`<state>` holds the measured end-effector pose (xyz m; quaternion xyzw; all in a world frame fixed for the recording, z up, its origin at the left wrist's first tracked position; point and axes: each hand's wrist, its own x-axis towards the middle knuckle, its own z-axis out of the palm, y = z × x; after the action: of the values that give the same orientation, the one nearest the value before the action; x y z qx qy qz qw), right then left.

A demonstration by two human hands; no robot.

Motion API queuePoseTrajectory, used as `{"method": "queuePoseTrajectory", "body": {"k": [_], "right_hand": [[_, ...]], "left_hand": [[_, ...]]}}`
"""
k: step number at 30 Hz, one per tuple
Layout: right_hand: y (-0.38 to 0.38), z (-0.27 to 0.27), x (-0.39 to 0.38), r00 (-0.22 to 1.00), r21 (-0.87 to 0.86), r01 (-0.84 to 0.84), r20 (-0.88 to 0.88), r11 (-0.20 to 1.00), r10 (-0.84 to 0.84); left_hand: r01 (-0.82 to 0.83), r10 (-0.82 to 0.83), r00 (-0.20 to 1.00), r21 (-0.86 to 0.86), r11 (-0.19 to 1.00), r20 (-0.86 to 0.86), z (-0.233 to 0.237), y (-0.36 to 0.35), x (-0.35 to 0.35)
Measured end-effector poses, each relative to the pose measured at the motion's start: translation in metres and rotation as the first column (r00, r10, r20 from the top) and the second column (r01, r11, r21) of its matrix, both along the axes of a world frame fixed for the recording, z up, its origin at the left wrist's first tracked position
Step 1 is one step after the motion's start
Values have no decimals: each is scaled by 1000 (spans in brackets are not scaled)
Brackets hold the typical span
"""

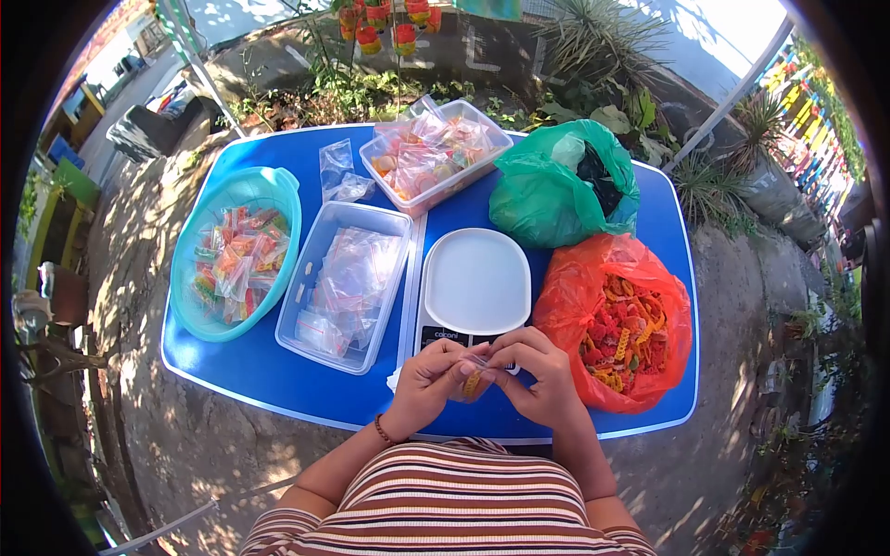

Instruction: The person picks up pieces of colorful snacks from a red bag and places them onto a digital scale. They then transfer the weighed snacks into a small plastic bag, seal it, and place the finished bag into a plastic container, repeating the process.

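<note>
Close to my body, over the table's near edge, my left hand (432, 382) and my right hand (530, 371) meet and pinch the top of a small clear plastic bag (471, 385). Something yellow-orange shows inside the bag, partly hidden by my fingers. Just beyond my hands stands a kitchen scale (476, 282) with a white square plate; its dark front panel is partly covered by my hands. To the right, a red plastic bag (567, 306) gapes around red and yellow snack pieces (627, 335).
On the blue table (250, 389), a clear tub (291, 320) holds flat plastic bags. A turquoise basket (182, 278) and another tub (419, 208) contain filled bags. A green plastic bag (528, 199) stands at the back right. Loose clear bags (339, 167) lie at the back left.
</note>
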<state>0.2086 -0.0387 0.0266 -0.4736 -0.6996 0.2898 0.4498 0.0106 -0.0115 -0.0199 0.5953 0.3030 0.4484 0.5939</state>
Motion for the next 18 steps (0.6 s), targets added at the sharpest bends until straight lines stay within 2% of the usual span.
{"method": "queuePoseTrajectory", "body": {"k": [1,3,4,6,9,10,12,16,18], "right_hand": [[-1,-1,0,992,-40,25,-121,999,-30],[-5,3,0,989,-104,38,-136,994,-52],[-7,4,0,988,-136,45,-144,990,-64],[-8,2,3,987,-57,46,-149,997,-54],[-9,1,0,988,69,86,-136,994,-77],[-10,1,-1,987,112,107,-129,988,-92],[-12,-4,1,988,121,88,-138,989,-71],[-11,-7,3,990,181,70,-130,981,-47],[-8,0,-3,996,216,82,-63,973,-70]], "left_hand": [[-23,23,999,12,1000,-44,4,0,-2],[-70,74,989,33,997,-131,15,-3,-8],[-85,97,988,96,992,-119,17,-2,-8],[-116,139,986,223,968,-91,19,2,-8],[-162,182,978,173,971,-102,16,3,-8],[-129,150,983,177,976,-108,18,3,-10],[-64,87,989,183,981,-119,23,5,-13],[-95,121,987,227,969,-102,21,5,-10],[-107,134,984,215,971,-117,20,4,-9]]}}
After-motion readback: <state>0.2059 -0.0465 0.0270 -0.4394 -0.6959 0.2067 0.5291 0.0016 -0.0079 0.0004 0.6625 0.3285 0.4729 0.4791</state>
